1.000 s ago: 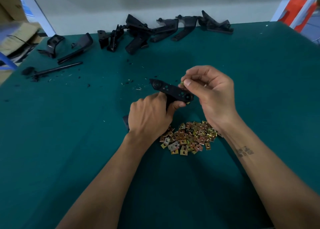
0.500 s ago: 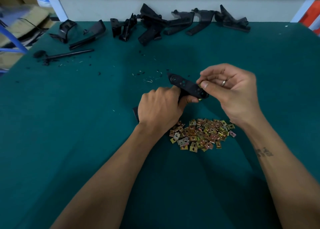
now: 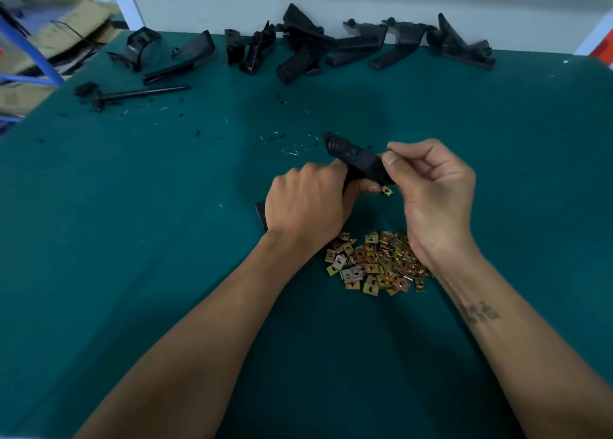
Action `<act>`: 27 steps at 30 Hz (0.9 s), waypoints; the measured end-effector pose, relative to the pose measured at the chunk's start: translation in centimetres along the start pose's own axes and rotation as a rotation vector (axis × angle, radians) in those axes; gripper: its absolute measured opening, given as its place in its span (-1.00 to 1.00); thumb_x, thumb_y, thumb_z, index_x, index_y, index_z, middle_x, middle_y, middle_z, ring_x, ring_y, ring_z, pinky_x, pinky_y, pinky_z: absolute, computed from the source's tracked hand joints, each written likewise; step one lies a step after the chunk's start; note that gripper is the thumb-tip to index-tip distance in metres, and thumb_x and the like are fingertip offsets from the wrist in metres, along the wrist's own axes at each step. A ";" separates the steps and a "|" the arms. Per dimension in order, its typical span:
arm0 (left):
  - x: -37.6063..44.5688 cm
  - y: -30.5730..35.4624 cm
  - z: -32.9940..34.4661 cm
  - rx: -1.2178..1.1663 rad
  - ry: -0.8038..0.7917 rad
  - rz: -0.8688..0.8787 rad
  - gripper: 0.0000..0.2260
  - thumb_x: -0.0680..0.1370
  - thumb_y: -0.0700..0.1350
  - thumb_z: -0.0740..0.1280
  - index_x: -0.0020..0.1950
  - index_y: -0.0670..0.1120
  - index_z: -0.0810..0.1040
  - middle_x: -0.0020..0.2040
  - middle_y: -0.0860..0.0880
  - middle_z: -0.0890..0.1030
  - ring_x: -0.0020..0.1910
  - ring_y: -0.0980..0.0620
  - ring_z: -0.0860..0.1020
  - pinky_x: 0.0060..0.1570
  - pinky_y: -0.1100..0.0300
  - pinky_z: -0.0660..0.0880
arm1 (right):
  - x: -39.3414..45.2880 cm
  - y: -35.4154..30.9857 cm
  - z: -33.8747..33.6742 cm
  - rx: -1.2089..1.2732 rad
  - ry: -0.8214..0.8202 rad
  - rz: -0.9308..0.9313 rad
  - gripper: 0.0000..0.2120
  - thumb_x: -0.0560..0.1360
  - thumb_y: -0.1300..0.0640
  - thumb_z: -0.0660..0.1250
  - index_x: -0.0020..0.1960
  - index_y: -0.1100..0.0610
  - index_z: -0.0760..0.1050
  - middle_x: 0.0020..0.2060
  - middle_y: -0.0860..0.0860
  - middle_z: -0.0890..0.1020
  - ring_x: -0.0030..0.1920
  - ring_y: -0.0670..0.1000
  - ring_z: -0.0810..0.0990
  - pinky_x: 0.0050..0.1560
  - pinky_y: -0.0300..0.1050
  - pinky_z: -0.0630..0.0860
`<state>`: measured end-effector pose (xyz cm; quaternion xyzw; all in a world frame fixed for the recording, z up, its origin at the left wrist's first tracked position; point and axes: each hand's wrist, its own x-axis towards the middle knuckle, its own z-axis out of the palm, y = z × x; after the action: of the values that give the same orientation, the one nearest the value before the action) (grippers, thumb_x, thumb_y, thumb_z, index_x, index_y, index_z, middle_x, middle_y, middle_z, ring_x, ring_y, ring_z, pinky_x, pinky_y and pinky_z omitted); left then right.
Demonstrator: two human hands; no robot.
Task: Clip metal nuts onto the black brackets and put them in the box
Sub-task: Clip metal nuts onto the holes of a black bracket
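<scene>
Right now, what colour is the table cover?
Dark teal green table cover, plain, seen in the head view.

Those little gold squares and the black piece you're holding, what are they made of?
The clip nuts look like thin plated metal: a shiny, yellowish, iridescent sheen. The black bracket looks like moulded plastic, matte and dull, though painted metal can't be ruled out.
</scene>
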<state>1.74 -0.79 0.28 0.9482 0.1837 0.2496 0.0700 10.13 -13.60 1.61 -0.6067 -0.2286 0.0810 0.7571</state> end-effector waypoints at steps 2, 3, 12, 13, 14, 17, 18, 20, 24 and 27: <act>0.0 -0.1 0.0 0.002 -0.001 -0.001 -0.41 0.57 0.43 0.00 0.02 -0.02 0.57 -0.26 -0.09 0.63 -0.28 -0.27 0.61 -0.34 0.07 0.29 | 0.2 0.1 -0.3 -0.139 -0.040 -0.086 -0.82 0.55 0.33 0.43 -0.10 0.07 0.61 -0.18 -0.12 0.74 -0.10 -0.13 0.67 0.02 -0.23 0.57; 0.0 -0.1 0.0 0.001 0.000 -0.003 -0.41 0.57 0.43 0.00 0.02 -0.01 0.58 -0.26 -0.09 0.63 -0.28 -0.27 0.61 -0.34 0.07 0.30 | 0.2 0.2 -0.4 -0.195 -0.063 -0.121 -0.82 0.55 0.30 0.43 -0.11 0.05 0.59 -0.19 -0.13 0.73 -0.12 -0.14 0.67 -0.01 -0.24 0.56; -0.3 -0.1 0.0 0.005 0.001 -0.020 -0.42 0.56 0.44 0.04 -0.05 -0.01 0.58 -0.26 -0.06 0.63 -0.30 -0.25 0.61 -0.34 0.08 0.27 | 1.0 -0.6 -1.6 -0.145 -0.245 -0.042 -0.82 0.50 0.28 0.42 -0.13 0.00 0.61 -0.27 -0.12 0.70 -0.17 -0.16 0.63 -0.04 -0.31 0.55; -0.3 -0.1 0.0 0.002 0.005 -0.022 -0.41 0.56 0.44 0.03 -0.06 -0.01 0.58 -0.26 -0.06 0.63 -0.30 -0.25 0.61 -0.34 0.09 0.27 | 1.0 -0.6 -1.5 -0.156 -0.241 -0.040 -0.84 0.50 0.27 0.42 -0.13 0.02 0.61 -0.27 -0.12 0.69 -0.18 -0.16 0.63 -0.05 -0.31 0.55; -0.3 -0.1 -0.1 0.001 0.009 -0.024 -0.41 0.56 0.44 0.03 -0.06 -0.01 0.59 -0.26 -0.05 0.63 -0.30 -0.25 0.61 -0.34 0.09 0.28 | 1.1 -0.7 -1.5 -0.174 -0.243 -0.040 -0.87 0.50 0.26 0.42 -0.12 0.03 0.61 -0.28 -0.12 0.69 -0.18 -0.16 0.62 -0.05 -0.30 0.55; -0.4 0.0 -0.1 -0.001 0.017 -0.015 -0.44 0.56 0.43 0.08 -0.11 -0.02 0.59 -0.25 -0.04 0.64 -0.31 -0.24 0.61 -0.35 0.10 0.27 | 1.3 -1.1 -2.0 -0.270 -0.285 -0.070 -0.94 0.52 0.22 0.44 -0.07 0.08 0.62 -0.25 -0.09 0.72 -0.18 -0.11 0.65 -0.06 -0.19 0.56; -0.5 0.0 -0.1 -0.003 0.018 -0.012 -0.44 0.57 0.43 0.08 -0.11 -0.02 0.59 -0.25 -0.03 0.64 -0.31 -0.23 0.61 -0.36 0.10 0.27 | 1.3 -1.2 -2.2 -0.310 -0.297 -0.102 -0.97 0.53 0.22 0.44 -0.05 0.11 0.62 -0.24 -0.08 0.73 -0.18 -0.09 0.66 -0.08 -0.16 0.57; -0.4 0.0 -0.1 -0.011 0.014 -0.019 -0.41 0.56 0.44 0.04 -0.09 0.00 0.60 -0.23 -0.02 0.64 -0.29 -0.23 0.61 -0.35 0.10 0.28 | 1.0 -1.2 -2.2 -0.368 -0.295 -0.167 -0.98 0.55 0.21 0.43 -0.04 0.16 0.62 -0.23 -0.05 0.73 -0.24 -0.03 0.66 -0.18 -0.12 0.55; -0.5 -0.1 -0.1 -0.018 0.008 -0.034 -0.37 0.53 0.47 -0.03 -0.09 0.01 0.60 -0.23 -0.02 0.64 -0.28 -0.24 0.62 -0.34 0.08 0.30 | 1.5 -1.7 -2.6 -0.333 -0.334 -0.115 -0.93 0.55 0.26 0.45 -0.08 0.13 0.62 -0.23 0.11 0.72 -0.27 0.16 0.61 -0.16 0.00 0.52; -0.5 0.0 0.1 -0.008 0.000 -0.016 -0.40 0.55 0.45 0.03 -0.14 -0.02 0.58 -0.24 -0.05 0.64 -0.29 -0.25 0.61 -0.34 0.09 0.27 | 1.5 -1.5 -2.7 -0.329 -0.325 -0.091 -0.87 0.55 0.31 0.45 -0.11 0.11 0.61 -0.24 -0.04 0.74 -0.19 -0.11 0.66 -0.08 -0.19 0.55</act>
<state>1.36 -1.01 -0.02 0.9463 0.1904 0.2499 0.0760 12.41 -15.80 3.02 -0.6898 -0.3848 0.1051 0.6042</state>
